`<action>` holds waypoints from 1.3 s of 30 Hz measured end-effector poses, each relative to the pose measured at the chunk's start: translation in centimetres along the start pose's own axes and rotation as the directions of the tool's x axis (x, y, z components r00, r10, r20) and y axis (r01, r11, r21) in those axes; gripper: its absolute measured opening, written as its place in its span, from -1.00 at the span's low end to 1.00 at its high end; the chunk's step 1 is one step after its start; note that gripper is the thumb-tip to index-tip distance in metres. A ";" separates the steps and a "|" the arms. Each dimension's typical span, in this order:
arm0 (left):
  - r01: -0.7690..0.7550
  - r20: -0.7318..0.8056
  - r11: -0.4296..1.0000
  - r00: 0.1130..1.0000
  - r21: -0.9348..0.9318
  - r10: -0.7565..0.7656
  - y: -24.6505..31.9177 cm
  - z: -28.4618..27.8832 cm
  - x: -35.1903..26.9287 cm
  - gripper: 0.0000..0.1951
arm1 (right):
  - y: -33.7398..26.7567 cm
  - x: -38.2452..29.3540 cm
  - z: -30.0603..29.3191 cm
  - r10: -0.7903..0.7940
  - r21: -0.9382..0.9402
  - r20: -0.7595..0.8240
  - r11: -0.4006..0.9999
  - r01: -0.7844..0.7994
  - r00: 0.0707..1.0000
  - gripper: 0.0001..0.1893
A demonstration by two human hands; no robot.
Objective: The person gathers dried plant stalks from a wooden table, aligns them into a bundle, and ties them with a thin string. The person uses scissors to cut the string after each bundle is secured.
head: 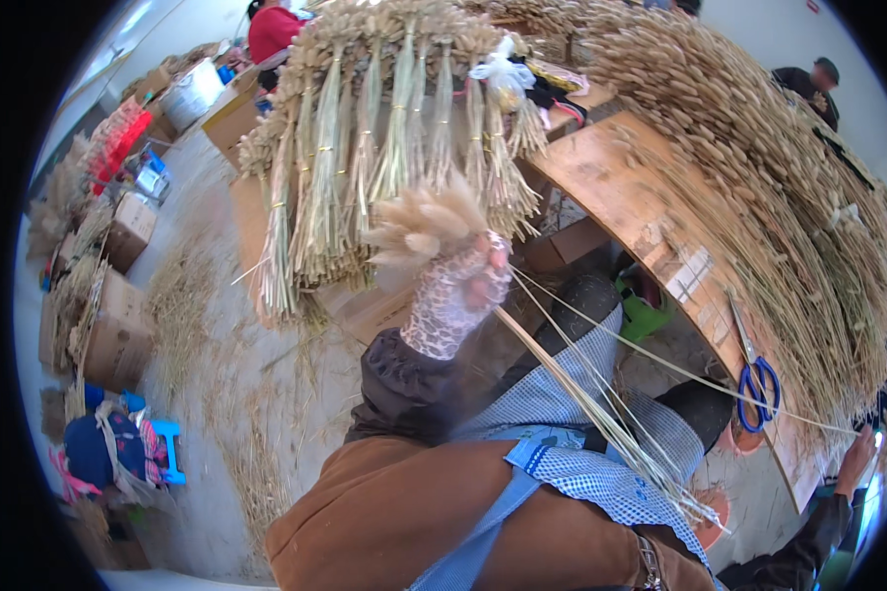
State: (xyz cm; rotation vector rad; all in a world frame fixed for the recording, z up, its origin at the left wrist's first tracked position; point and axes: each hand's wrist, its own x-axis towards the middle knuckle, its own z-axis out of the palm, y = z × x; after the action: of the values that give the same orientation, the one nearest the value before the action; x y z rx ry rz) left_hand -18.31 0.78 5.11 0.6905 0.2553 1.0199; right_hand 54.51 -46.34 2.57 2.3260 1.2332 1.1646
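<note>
My left hand [462, 284], in a leopard-print glove with bare fingertips, grips a small bunch of dried bunny-tail grass [429, 225] just below its fluffy heads. The bunch's pale stems [599, 417] slant down to the right over my blue checked apron [599, 473]. At the far right, my right hand [857, 456] reaches out with its fingers at the end of one long grass stem [709, 383]. That stem runs across from the left hand, over a pair of blue-handled scissors [755, 377] on the wooden table [591, 166].
Tied grass bundles [399, 111] lie in a row ahead. Loose grass [754, 148] is heaped along the table. Cardboard boxes [122, 332] and a blue stool [168, 451] stand at left on the straw-littered floor [222, 369]. One person [272, 33] is at upper left, another [809, 89] at upper right.
</note>
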 end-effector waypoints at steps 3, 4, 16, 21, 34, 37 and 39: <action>0.073 -0.054 0.993 0.995 -0.089 -0.078 0.0 -0.6 0.5 -0.79 | 3.2 -0.6 -5.9 0.011 -0.004 0.085 1.000 -0.011 0.996 -0.62; 0.114 -0.100 0.977 0.986 -0.179 -0.133 0.0 -0.9 0.9 -0.81 | 4.0 -1.3 -7.8 0.077 -0.004 0.169 0.997 -0.077 0.983 -0.62; 0.095 -0.005 0.983 0.995 -0.155 -0.097 -0.5 -2.0 2.6 -0.85 | -7.3 -16.5 -31.6 0.201 -0.278 0.423 0.957 -0.085 0.884 -0.57; 0.123 0.048 0.971 0.992 -0.204 -0.116 0.3 -1.0 2.6 -0.89 | -10.7 -17.3 -37.3 0.347 -0.457 0.399 0.878 -0.144 0.848 -0.68; 0.147 0.174 0.963 0.979 -0.226 -0.109 -0.9 2.0 -0.9 -0.88 | -35.6 3.7 -35.5 -0.480 0.963 -0.022 0.226 0.148 0.877 -0.44; 0.118 0.077 0.971 0.992 -0.206 -0.105 -1.3 2.3 -0.3 -0.88 | -40.0 5.2 -35.1 -0.765 0.973 0.157 0.010 -0.232 0.624 -0.38; 0.122 0.068 0.951 0.992 -0.284 -0.107 -1.5 2.6 0.7 -0.89 | -39.9 5.4 -35.4 -0.865 0.962 0.144 0.007 -0.275 0.482 -0.48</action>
State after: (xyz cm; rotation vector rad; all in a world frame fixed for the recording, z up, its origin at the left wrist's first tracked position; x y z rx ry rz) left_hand -15.58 -0.20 6.26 0.4316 0.0971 0.9041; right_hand 6.52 -22.62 6.26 2.0938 2.2929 -1.5310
